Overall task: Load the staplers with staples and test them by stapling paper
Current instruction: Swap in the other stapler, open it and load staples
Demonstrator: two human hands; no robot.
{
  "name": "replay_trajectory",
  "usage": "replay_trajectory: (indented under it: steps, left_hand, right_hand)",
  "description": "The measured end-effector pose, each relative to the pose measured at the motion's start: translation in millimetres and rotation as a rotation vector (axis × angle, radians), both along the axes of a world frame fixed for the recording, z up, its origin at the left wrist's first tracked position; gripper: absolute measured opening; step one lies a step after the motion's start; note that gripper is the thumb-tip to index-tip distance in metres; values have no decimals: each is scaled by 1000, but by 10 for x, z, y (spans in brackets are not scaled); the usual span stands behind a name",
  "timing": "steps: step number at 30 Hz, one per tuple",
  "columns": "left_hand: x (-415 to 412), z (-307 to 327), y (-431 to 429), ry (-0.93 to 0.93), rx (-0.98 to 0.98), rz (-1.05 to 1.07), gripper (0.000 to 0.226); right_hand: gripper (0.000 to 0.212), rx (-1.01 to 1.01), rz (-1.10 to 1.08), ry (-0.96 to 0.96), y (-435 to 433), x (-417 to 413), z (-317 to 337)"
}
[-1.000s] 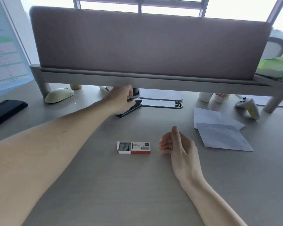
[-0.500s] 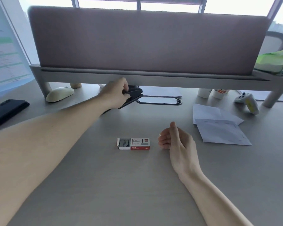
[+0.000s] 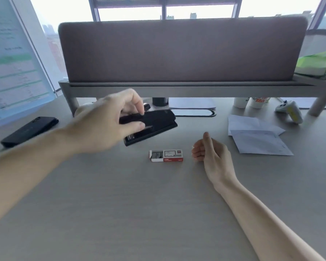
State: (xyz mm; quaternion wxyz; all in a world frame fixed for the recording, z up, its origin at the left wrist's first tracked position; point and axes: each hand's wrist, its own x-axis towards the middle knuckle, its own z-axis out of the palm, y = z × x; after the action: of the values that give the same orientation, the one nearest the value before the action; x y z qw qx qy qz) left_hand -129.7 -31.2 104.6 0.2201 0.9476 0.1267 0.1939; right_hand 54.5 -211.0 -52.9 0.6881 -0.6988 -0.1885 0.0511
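Observation:
My left hand grips a black stapler and holds it in the air above the desk, just behind the staple box. The small red and white staple box lies at the desk's middle with its left end open and grey staples showing. My right hand rests on its edge on the desk, right of the box, fingers loosely curled and holding nothing. Sheets of white paper lie to the right. A second small black object sits behind the stapler, mostly hidden.
A raised shelf with a grey fabric panel spans the back of the desk. A black phone lies at the left, and a white game controller and white cups at the back right. A cable slot sits under the shelf.
My left hand has lifted the black stapler from under the shelf and brought it toward me, above the desk. My right hand has stayed beside the staple box.

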Motion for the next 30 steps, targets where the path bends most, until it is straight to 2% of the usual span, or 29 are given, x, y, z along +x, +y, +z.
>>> replay_trajectory:
  steps: [4, 7, 11, 13, 15, 19, 21, 23, 26, 28, 30]
  left_hand:
    - [-216, -503, -199, 117, -124, -50, 22]
    - [-257, -806, -297, 177, -53, -45, 21]
    - [-234, -932, -291, 162, 44, -79, 22]
    - [-225, -878, -262, 154, 192, -132, 14]
    - [-154, -740, -188, 54, 439, -242, 11]
    - [178, -509, 55, -134, 1129, -603, 53]
    - [337, -516, 157, -127, 1327, -729, 66]
    - [463, -609, 213, -126, 1408, -882, 66]
    - [573, -748, 232, -161, 1350, -1040, 41]
    - [607, -762, 218, -195, 1328, -1069, 25]
    - [609, -738, 200, -209, 1313, -1059, 21]
  right_hand:
    - [63, -3, 9, -2, -7, 1, -15]
    - [64, 1, 16, 3, -6, 5, -19]
    - [63, 3, 25, 5, -15, 16, -19]
    - [62, -1, 25, 5, -9, 21, -11]
    - [61, -9, 19, 0, 2, 20, 7]
    - [62, -22, 17, -21, 4, 5, 23]
    - [63, -13, 21, -13, -4, -13, 34]
    - [63, -11, 20, -13, -8, -19, 43]
    - [63, -13, 24, 4, -3, -15, 56]
    - [61, -3, 28, 13, 2, -14, 56]
    - [61, 2, 29, 13, 6, -10, 49]
